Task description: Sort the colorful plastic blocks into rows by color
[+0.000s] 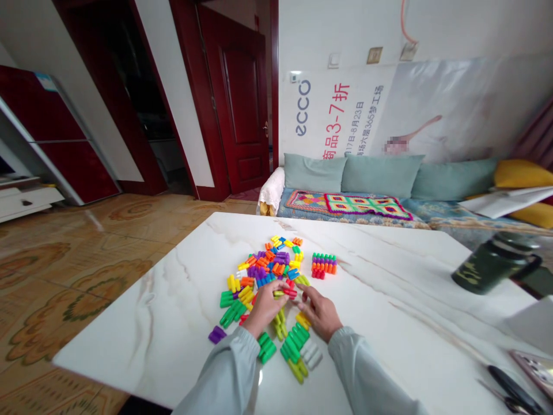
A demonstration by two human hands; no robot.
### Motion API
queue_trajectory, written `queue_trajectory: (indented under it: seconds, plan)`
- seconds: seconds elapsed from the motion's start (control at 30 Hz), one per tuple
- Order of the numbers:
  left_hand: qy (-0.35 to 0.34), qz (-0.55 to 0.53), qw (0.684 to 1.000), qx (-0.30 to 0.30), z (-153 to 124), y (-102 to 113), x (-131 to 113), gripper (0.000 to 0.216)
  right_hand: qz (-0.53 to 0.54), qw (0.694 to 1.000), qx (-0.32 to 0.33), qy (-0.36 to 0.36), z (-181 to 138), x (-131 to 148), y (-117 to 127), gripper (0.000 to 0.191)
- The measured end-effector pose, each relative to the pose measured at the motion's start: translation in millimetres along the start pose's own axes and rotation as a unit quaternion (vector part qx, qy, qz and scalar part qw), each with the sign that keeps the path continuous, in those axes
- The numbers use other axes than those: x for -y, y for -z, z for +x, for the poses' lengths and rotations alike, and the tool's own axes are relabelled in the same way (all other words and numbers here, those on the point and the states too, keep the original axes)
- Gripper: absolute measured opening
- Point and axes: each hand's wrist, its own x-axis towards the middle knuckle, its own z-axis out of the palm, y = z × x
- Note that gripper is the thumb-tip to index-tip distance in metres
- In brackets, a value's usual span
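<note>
A heap of small bright plastic building pieces (270, 265) lies on the white marble table (389, 300). My left hand (265, 305) is closed, pinching a small red-and-yellow piece (286, 291) at the heap's near edge. My right hand (319, 311) rests beside it, fingers curled toward the same piece, its fingertips touching the pieces. A small stacked block of green, orange, purple and red pieces (324, 265) stands just right of the heap. Green pieces (294, 346) lie between my forearms.
A dark green mug (492, 265) stands at the table's right. Scissors (514, 392) and a phone (536, 366) lie near the right front corner. A lone purple piece (216, 334) lies at the left. A sofa (380, 190) stands behind the table.
</note>
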Motion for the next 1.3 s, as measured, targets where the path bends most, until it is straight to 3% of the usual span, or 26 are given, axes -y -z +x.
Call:
queue_trajectory:
  seconds: [0.13,0.23,0.4,0.5,0.63,0.7,0.83,0.93,1.03,1.3]
  plan:
    - [-0.065,0.113,0.991,0.034,-7.8,-13.2,-13.4,0.025,0.013,1.000,0.004,0.021,-0.7,0.6,-0.6,0.037]
    - [-0.086,0.137,0.987,0.019,-9.6,-14.7,-17.2,0.019,0.048,0.999,-0.012,0.011,0.7,-3.2,-2.7,0.027]
    - [-0.029,0.111,0.989,-0.091,-0.6,9.1,-10.0,0.011,0.062,0.996,-0.044,-0.042,4.3,-6.0,-3.1,0.021]
    - [-0.004,0.062,0.995,-0.079,3.9,26.4,-6.5,0.020,0.060,0.996,-0.046,-0.036,5.6,-5.5,-1.6,0.023]
    - [-0.047,0.019,0.997,-0.059,2.3,41.5,-4.5,0.032,0.072,0.995,-0.059,-0.034,5.8,-6.5,-1.4,0.025]
    - [-0.080,0.022,0.992,-0.091,-1.1,48.0,-1.1,0.032,0.075,0.995,-0.061,-0.037,5.5,-8.4,-2.6,0.025]
    - [-0.113,0.075,0.968,-0.211,-15.6,63.3,12.5,0.026,0.070,0.994,-0.074,-0.046,4.8,-14.6,-6.5,0.023]
    - [-0.131,0.129,0.951,-0.250,-34.5,71.7,23.3,0.024,0.068,0.992,-0.093,-0.054,4.6,-18.7,-8.5,0.022]
    - [-0.175,0.173,0.943,-0.225,-56.4,72.1,29.3,0.025,0.071,0.990,-0.104,-0.059,4.8,-19.6,-8.7,0.022]
    - [-0.226,0.281,0.932,-0.037,-91.8,56.3,20.1,0.023,0.077,0.988,-0.116,-0.069,4.9,-16.4,-6.9,0.020]
